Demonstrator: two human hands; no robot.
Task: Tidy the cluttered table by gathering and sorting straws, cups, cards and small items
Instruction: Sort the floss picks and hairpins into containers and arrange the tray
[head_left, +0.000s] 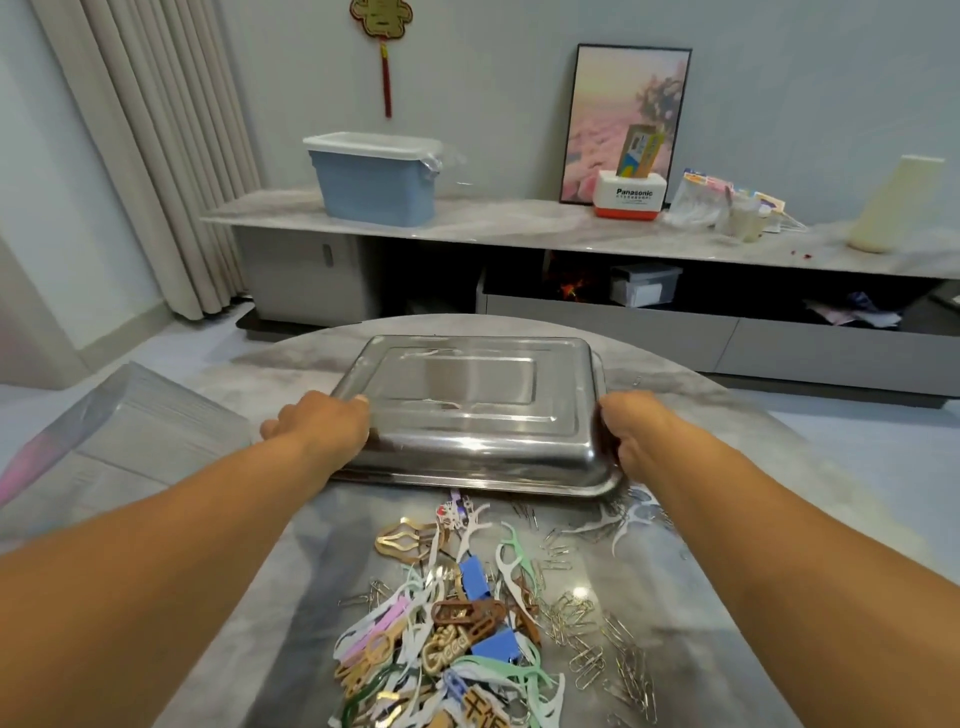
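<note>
Tray (470, 410), steel and turned bottom-up, sits on the round marble bench (737, 519) straight ahead of you, its rim resting on the surface. Your left hand (322, 423) grasps its left edge, thumb on top and fingers curled round the rim; your right hand (636, 428) grasps the right edge the same way, fingers wrapped down over the side.

Just nearer to you than the tray lies the pile (447, 618) of small items: white, mint and pink floss picks, gold and brown decorative clips, and two blue binder clips (475, 574) among them. Silver paper clips (597, 639) spread out to the right of the pile, some loose, some bunched.

To your left, a clear plastic sheet (119, 431) lies partly over the bench edge.

Well beyond the bench, a low cabinet (519, 223) runs along the wall. It carries a blue bin (374, 187) with a white lid, a white-and-red box (629, 195), and a framed picture (623, 104) leaning on the wall.
</note>
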